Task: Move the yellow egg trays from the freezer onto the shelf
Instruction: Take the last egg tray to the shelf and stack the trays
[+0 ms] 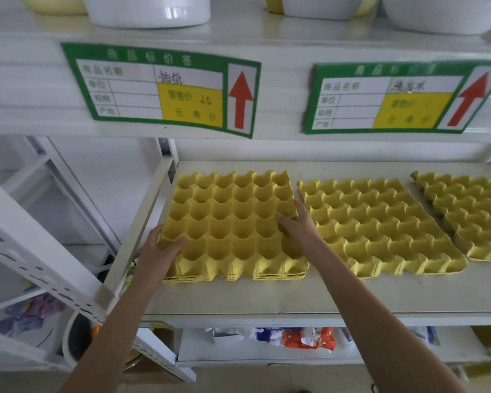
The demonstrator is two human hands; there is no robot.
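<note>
Head view, looking down onto the shelf. Both hands are on a short stack of yellow egg trays, which sits flat on the shelf board at its left end. The left hand clamps the stack's near-left corner, thumb hooked down into a cup and fingers curled under the edge, a grip that holds the nested layers together. The right hand grips the opposite edge, thumb pressed into a cup; its fingers look tucked beside the rim, though that side is hard to read. Holding both edges like this likely squares the stack up against the shelf's side rail. Just right of the right hand lies a second tray stack, a narrow gap between them, and beyond that a third. So they're lined up in a row. Price labels hang above.
</note>
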